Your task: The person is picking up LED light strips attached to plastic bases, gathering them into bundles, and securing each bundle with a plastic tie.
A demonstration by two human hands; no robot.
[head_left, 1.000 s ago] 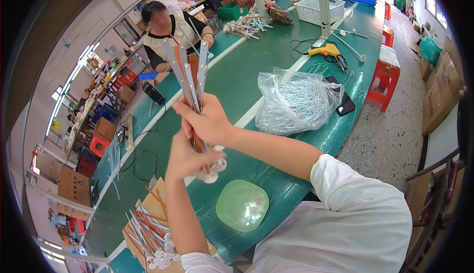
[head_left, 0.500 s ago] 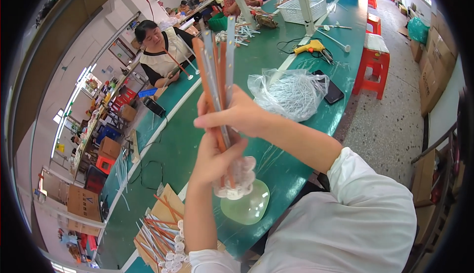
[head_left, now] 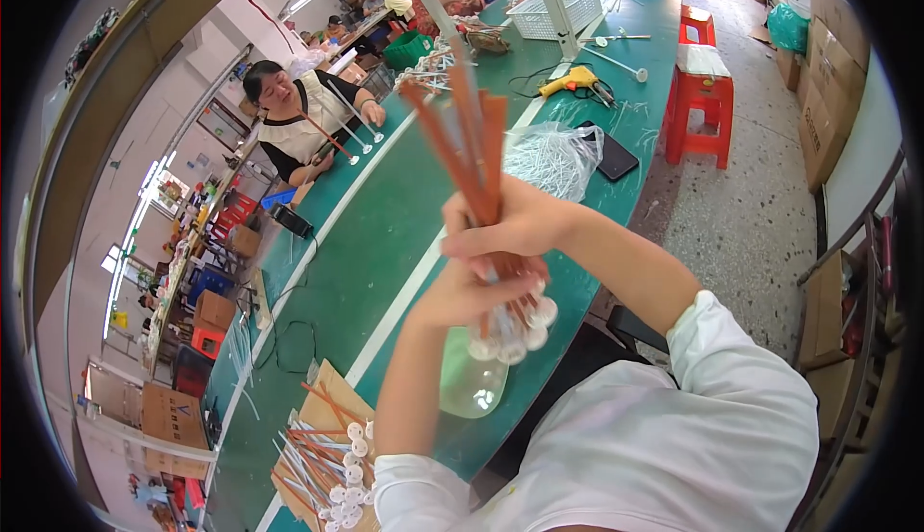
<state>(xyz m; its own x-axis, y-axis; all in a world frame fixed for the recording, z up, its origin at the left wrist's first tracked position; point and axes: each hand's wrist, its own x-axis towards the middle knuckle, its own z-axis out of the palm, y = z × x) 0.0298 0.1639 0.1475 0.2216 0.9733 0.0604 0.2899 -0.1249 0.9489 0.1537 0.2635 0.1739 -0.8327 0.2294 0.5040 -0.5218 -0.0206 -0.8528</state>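
Observation:
A bundle of flat orange-brown and grey sticks [head_left: 493,152] stands roughly upright above the table, its upper part blurred by motion. White round discs [head_left: 510,341] cluster at its lower end. My right hand [head_left: 510,222] is wrapped round the middle of the bundle. Just below, my left hand [head_left: 467,291] also closes on it, thumb across the sticks. Behind the bundle's lower end, a pale green translucent dish [head_left: 474,383] rests on the green table [head_left: 371,233]. More disc-ended sticks [head_left: 332,460] lie piled on cardboard beside my left forearm.
Beyond my right hand lie a clear bag of thin pale sticks [head_left: 549,161], a dark phone [head_left: 616,158] and a yellow glue gun [head_left: 575,80]. A white basket [head_left: 558,14] stands farther back. Across the table sits a person [head_left: 298,113] holding similar sticks. Red stools [head_left: 700,113] line the right side.
Both hands and the bundle have shifted right in the view, and the sticks' tops lean differently. The whole view has moved slightly. The person opposite has brought a hand to the far sticks.

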